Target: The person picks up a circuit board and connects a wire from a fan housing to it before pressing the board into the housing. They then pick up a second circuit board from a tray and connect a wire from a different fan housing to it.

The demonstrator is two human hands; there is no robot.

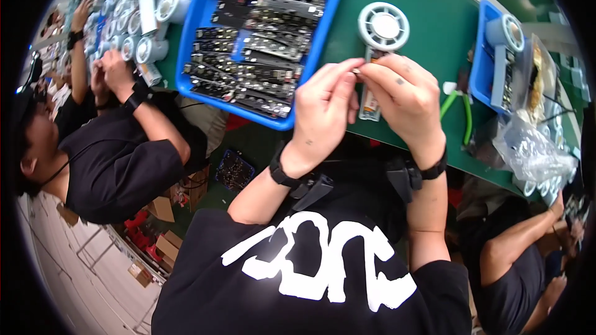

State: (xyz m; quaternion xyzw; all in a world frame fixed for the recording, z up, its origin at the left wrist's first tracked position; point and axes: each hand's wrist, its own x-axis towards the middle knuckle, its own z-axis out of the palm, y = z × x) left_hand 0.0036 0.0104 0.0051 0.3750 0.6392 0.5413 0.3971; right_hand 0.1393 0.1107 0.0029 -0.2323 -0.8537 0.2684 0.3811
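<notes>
A light-blue handheld fan (384, 26) lies on the green table with its round grille away from me. Its handle (370, 103) runs toward me under my hands, and its inner parts show, with a bit of orange near the top. Over the handle, my left hand (324, 115) and my right hand (405, 96) meet with thumbs and forefingers pinched together. Between the fingertips is a tiny pale piece, too small to name. The fingers of my right hand cover part of the handle just below the fan head.
A blue tray (287, 125) full of dark circuit boards stands at left. Green-handled pliers (467, 118) lie at right, near a small blue bin (477, 84) with fan parts and a clear plastic bag (534, 149). Co-workers sit on both sides; several fans (149, 51) crowd the far left.
</notes>
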